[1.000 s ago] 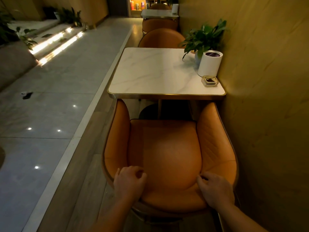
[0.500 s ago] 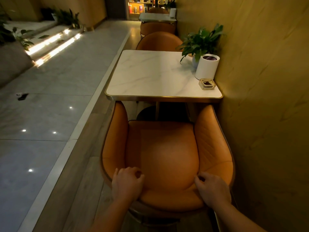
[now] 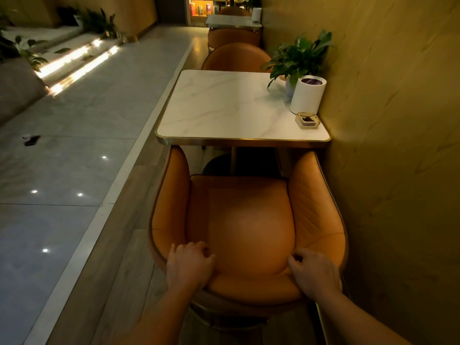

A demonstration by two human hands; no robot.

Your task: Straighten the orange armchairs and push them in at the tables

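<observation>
Filling the near half of the view, the orange armchair (image 3: 246, 220) faces the table (image 3: 224, 108). Its arm tips reach the table's near edge, most of the seat is not yet under it, and its right side runs just beside the wall (image 3: 398, 120).

It looks like a stiff curved shell under soft, smooth padding on a dark base, so it is probably heavy enough to slide rather than lift. The cushion will likely give under fingers. The firm top rim of the back seems the best hold, one hand on each side.

That is where the hands are. The left hand (image 3: 189, 265) and right hand (image 3: 313, 272) each have their fingers curled over the top of the back, clamped on the padding.

A wood-look floor strip (image 3: 119, 245) under the chair looks smooth. Pale tile (image 3: 74, 120) spreads left toward the lit steps (image 3: 74, 61). With the wall this close, a straight push is probably safest.

Further armchairs (image 3: 236, 57) and a second table (image 3: 231, 21) line up beyond. On the near table's right side stand a plant (image 3: 298, 56), a white cylinder (image 3: 307, 95) and a small glass dish (image 3: 307, 120).
</observation>
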